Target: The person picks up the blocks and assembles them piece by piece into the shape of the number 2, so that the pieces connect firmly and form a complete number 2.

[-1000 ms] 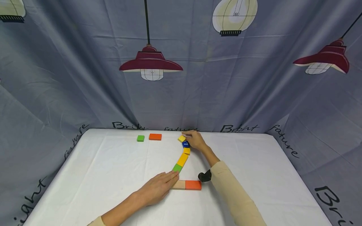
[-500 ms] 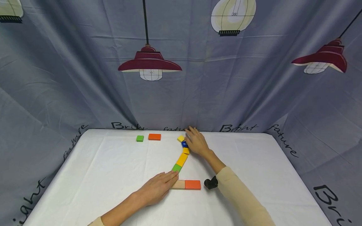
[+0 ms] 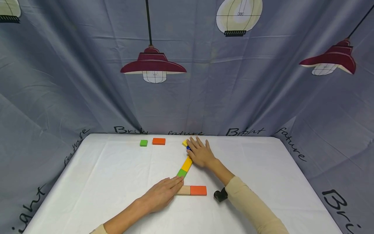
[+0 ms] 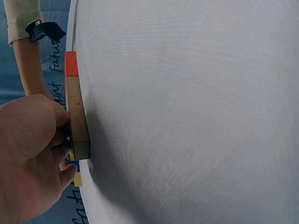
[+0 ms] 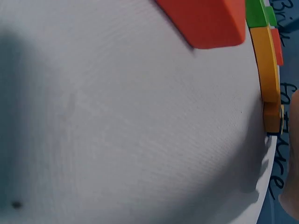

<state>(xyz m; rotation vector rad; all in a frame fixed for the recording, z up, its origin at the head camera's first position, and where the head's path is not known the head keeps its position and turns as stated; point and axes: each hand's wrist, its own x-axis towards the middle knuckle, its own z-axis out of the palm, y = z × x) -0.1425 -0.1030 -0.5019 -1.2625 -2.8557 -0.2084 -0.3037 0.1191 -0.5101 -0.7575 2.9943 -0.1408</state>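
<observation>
Flat on the white table (image 3: 257, 182), a slanting row of blocks runs away from me: a green block (image 3: 181, 173), a long yellow block (image 3: 187, 164), then small yellow and blue blocks at the far end. My right hand (image 3: 201, 155) spreads its fingers over the far end, partly covering the blue block (image 3: 188, 148) and the end yellow block (image 3: 184, 143). My left hand (image 3: 160, 194) lies palm down, fingertips at the green block, over the left end of a wooden block (image 4: 77, 107). An orange-red block (image 3: 198, 190) continues that near row to the right.
A loose green block (image 3: 143, 143) and a loose orange block (image 3: 159, 141) lie at the table's back left. A black device (image 3: 220, 195) hangs at the right cuff. The grey printed curtain (image 3: 187, 107) stands right behind the table's far edge.
My right hand has gone from bent fingers at the far yellow block to spread fingers, coming a little nearer over the small blocks. My left hand has stayed in place.
</observation>
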